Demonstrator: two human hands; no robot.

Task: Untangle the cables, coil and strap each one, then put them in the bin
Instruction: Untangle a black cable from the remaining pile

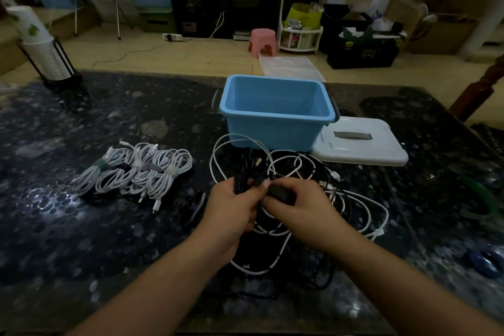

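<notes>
Black coiled cable (241, 172) gripped in left hand (231, 207), above loose cable tangle (300, 199) on table (109, 226). Right hand (297, 207) pinching something dark, possibly a strap. Strapped white coils (133, 172) left; blue bin (275, 112) behind.

No text, label or number is legible anywhere here.

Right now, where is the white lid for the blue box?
In the head view, the white lid lies flat on the table, right of the blue bin.
</notes>
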